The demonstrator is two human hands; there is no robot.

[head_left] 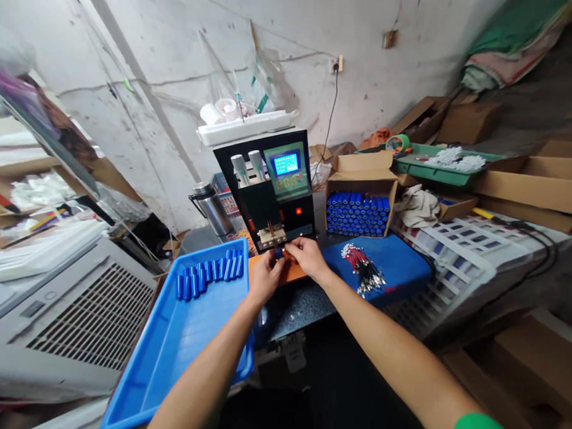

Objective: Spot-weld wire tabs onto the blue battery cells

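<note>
The left hand (264, 275) pinched a blue cylindrical cell (279, 253) under the spot welder (266, 196). The right hand's (305, 256) fingertips closed beside it.

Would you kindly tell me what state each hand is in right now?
Left hand: closed on a blue cylindrical cell at the spot welder.
Right hand: fingertips pinched together beside it; too small to tell what they hold.
</note>
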